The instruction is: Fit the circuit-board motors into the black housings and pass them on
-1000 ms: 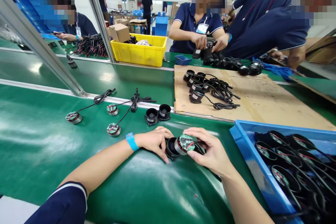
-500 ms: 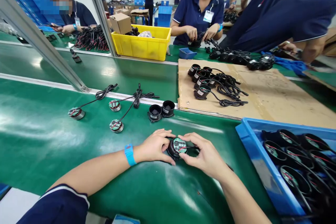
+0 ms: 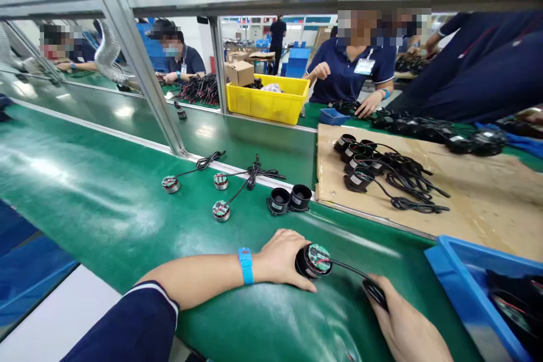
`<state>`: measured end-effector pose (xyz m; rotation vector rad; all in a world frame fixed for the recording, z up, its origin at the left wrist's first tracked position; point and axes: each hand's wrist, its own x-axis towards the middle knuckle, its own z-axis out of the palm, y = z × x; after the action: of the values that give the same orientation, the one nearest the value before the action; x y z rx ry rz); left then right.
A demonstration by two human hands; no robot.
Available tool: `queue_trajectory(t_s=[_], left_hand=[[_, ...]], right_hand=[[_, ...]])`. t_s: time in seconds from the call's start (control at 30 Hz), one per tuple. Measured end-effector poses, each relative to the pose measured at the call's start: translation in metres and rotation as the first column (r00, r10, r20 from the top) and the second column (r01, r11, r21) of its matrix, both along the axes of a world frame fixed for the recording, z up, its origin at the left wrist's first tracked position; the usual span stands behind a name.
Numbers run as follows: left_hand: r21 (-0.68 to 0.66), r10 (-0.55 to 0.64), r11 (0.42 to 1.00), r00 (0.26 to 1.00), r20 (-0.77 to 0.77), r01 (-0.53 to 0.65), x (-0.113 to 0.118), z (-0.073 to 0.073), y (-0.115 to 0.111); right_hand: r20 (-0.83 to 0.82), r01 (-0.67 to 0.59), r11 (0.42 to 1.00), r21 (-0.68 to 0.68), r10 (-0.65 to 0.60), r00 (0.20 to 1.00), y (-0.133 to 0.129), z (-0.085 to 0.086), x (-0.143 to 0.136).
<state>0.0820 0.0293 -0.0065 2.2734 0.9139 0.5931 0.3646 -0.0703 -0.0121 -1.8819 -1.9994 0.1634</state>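
1. Head view: the black housing (image 3: 302,264) sits in the curve of the left hand (image 3: 279,260), over the green bench (image 3: 254,322); a circuit board (image 3: 319,257) faces up in its mouth; how deep it is seated cannot be told.
2. Judging by looks, the housing is rigid, smooth and easily carried in one hand; the board and red wires (image 3: 324,261) are likely fragile; best hold is round the outer wall, fingertips off the board; the black cable (image 3: 348,267) seems springy, better taken by its bundle.
3. Left fingers: spread about the housing's width, thumb on the near side, gripping it; far-side contact is partly hidden.
4. Right hand (image 3: 401,314): fingers drawn in around the cable's bundle; beyond the left fingers, two more housings (image 3: 300,199); right of the right fingers, a blue bin (image 3: 462,294).
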Motion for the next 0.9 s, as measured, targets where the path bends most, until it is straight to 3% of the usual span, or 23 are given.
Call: queue_trajectory(t_s=[0.07, 0.2, 0.27, 0.37, 0.5, 0.63, 0.73, 0.9], left_hand=[[0.015, 0.011, 1.0, 0.999, 0.044, -0.012, -0.001, 0.01, -0.001], [0.069, 0.041, 0.996, 0.978, 0.203, -0.056, -0.009, 0.026, -0.008], [0.03, -0.006, 1.0, 0.992, 0.128, 0.003, -0.015, 0.025, -0.01], [-0.062, -0.082, 0.995, 0.996, -0.024, 0.081, -0.019, 0.014, -0.009], [-0.106, -0.022, 0.994, 0.999, 0.041, 0.027, -0.019, 0.008, -0.01], [-0.158, 0.061, 0.987, 0.991, 0.118, -0.042, -0.016, 0.025, -0.016], [-0.087, 0.071, 0.995, 0.976, 0.208, -0.053, -0.015, 0.037, -0.02], [0.005, -0.078, 0.997, 0.996, 0.035, 0.078, -0.016, 0.033, -0.013]], right_hand=[[-0.09, 0.059, 0.998, -0.016, -0.06, 0.994, -0.011, 0.017, -0.01], [-0.114, -0.015, 0.993, 0.115, 0.028, 0.993, -0.028, 0.043, -0.035], [-0.082, -0.04, 0.995, 0.088, 0.047, 0.995, -0.029, 0.039, -0.041], [-0.005, -0.032, 0.998, -0.056, 0.032, 0.999, -0.026, 0.018, -0.042], [-0.013, -0.007, 0.995, -0.103, 0.006, 1.0, -0.026, 0.001, -0.039], [-0.138, 0.017, 1.0, 0.013, -0.015, 0.99, -0.032, 0.013, -0.045], [-0.171, 0.008, 0.991, 0.132, 0.014, 0.985, -0.034, 0.025, -0.051], [0.006, -0.034, 0.997, 0.074, 0.033, 0.999, -0.03, 0.03, -0.051]])
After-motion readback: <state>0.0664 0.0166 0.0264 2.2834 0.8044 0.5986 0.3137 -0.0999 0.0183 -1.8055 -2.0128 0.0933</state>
